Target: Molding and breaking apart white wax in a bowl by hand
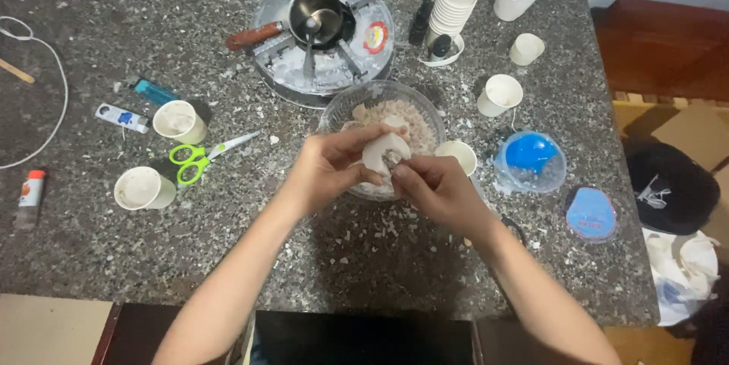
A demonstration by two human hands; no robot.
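My left hand (326,170) and my right hand (434,189) meet over a clear glass bowl (345,103) and together grip a white waxy lump (383,150). The bowl holds pale pinkish-white broken chunks (414,128). A white paper cup (458,154) stands just right of the bowl, close to my right hand. White flakes litter the speckled stone counter (99,259) around and below the bowl.
Behind the bowl is a small burner (282,67) carrying a steel pot (319,14) with a wooden handle. Green-handled scissors (194,160), paper cups (179,121), a blue lighter (154,92), a cup stack (456,2), a blue-lidded container (530,160), a black cap (670,186).
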